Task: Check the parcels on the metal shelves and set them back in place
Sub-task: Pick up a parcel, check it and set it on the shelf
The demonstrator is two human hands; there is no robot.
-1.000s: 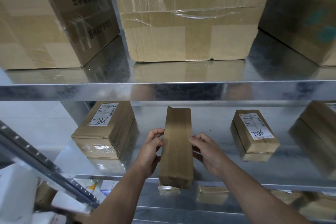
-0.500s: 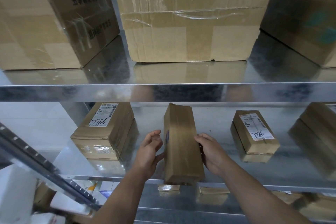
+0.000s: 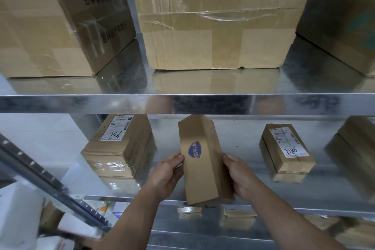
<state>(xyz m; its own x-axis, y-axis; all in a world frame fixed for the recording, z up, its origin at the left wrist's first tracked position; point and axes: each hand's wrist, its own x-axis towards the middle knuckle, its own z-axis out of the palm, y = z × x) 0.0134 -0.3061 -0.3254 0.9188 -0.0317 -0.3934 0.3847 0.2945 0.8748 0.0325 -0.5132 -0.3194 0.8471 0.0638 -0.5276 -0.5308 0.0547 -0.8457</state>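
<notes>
Gripping a long brown parcel [image 3: 203,160] from both sides, the left hand [image 3: 167,174] and right hand [image 3: 237,176] curl round it, tilted above the middle shelf's front edge [image 3: 121,198], blue sticker [image 3: 194,149] facing up.

Handwritten "7786" on white label [image 3: 116,128] of brown cardboard parcel [image 3: 121,154] at nine o'clock; again, upside down, on small brown parcel [image 3: 294,160] at three.
</notes>
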